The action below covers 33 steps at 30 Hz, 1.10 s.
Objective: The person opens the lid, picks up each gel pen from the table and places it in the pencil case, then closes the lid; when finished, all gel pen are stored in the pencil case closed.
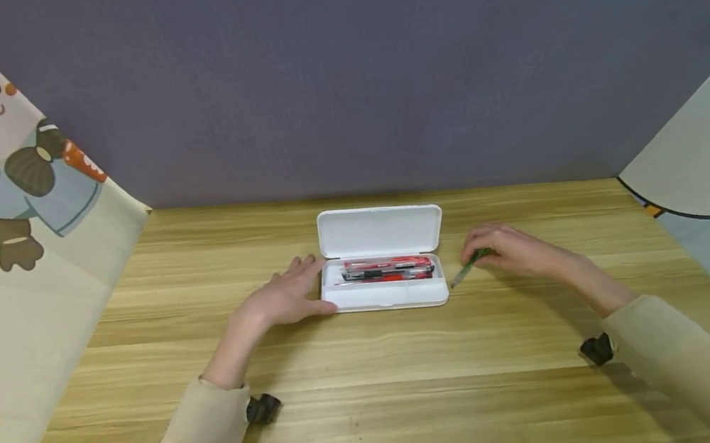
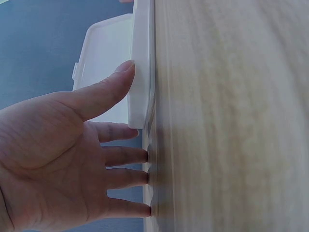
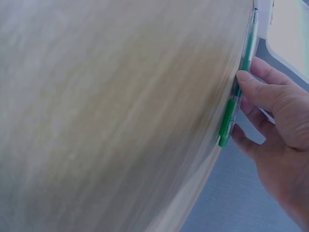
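A white pencil case (image 1: 384, 297) lies with its lid (image 1: 380, 230) raised at the back. Several red and black pens (image 1: 388, 269) lie in its rear compartment, while the front compartment shows bare white. My left hand (image 1: 288, 292) rests at the case's left end, fingers spread and straight; in the left wrist view its thumb (image 2: 113, 84) touches the case's front wall. To the right of the case, my right hand (image 1: 505, 250) pinches a green pen (image 3: 248, 53) between thumb and fingers. The pen slants down, its clear tip near the case's front right corner.
The wood-grain table (image 1: 371, 391) spreads around the case and both hands. A dark grey-blue panel (image 1: 367, 78) stands behind it. Cartoon-printed sheets (image 1: 46, 280) flank the left and right sides. A small black device (image 1: 262, 408) is at the left cuff.
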Each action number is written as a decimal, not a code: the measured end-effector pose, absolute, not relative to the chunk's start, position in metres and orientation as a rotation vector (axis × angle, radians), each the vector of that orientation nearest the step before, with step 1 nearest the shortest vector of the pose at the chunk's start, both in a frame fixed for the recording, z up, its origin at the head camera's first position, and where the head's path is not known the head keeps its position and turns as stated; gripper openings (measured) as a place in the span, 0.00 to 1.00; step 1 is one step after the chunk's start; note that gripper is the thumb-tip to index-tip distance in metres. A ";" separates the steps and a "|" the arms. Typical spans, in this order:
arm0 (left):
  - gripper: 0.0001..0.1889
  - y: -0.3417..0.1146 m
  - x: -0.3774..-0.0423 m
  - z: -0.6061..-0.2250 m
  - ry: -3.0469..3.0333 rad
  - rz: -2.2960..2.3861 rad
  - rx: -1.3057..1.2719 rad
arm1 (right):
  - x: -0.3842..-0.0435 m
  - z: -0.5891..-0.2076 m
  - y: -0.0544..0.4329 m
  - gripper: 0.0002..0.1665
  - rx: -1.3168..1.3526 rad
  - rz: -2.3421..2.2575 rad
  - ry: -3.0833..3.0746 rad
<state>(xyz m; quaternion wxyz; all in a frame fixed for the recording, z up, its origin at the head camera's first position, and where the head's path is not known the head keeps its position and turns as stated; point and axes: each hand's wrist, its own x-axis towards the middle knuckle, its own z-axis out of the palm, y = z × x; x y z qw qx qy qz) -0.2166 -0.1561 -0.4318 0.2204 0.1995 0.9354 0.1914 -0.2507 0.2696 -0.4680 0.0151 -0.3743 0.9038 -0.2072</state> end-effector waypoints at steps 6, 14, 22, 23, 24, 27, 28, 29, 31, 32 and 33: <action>0.50 -0.156 -0.217 -0.433 2.585 0.525 0.546 | -0.249 -0.467 0.271 0.16 -1.108 -0.665 2.805; 0.50 -0.155 -0.218 -0.433 2.582 0.516 0.545 | -0.245 -0.462 0.267 0.14 -1.127 -0.691 2.905; 0.50 -0.155 -0.218 -0.433 2.573 0.538 0.542 | -0.239 -0.452 0.239 0.15 -1.194 -0.739 2.973; 0.50 -0.155 -0.218 -0.434 2.573 0.540 0.543 | -0.238 -0.451 0.234 0.15 -1.195 -0.751 2.972; 0.50 -0.155 -0.219 -0.434 2.572 0.542 0.545 | -0.238 -0.450 0.229 0.15 -1.200 -0.759 2.969; 0.50 -0.155 -0.219 -0.434 2.574 0.540 0.547 | -0.238 -0.448 0.213 0.15 -1.219 -0.779 2.948; 0.50 -0.155 -0.219 -0.435 2.574 0.539 0.549 | -0.238 -0.448 0.209 0.15 -1.222 -0.776 2.943; 0.50 -0.155 -0.219 -0.435 2.575 0.537 0.550 | -0.238 -0.447 0.204 0.15 -1.227 -0.771 2.938; 0.50 -0.154 -0.219 -0.435 2.578 0.531 0.553 | -0.239 -0.446 0.194 0.15 -1.238 -0.751 2.932; 0.50 -0.154 -0.219 -0.434 2.578 0.528 0.553 | -0.239 -0.446 0.189 0.15 -1.238 -0.740 2.926; 0.50 -0.154 -0.219 -0.434 2.578 0.525 0.553 | -0.240 -0.445 0.184 0.14 -1.244 -0.730 2.920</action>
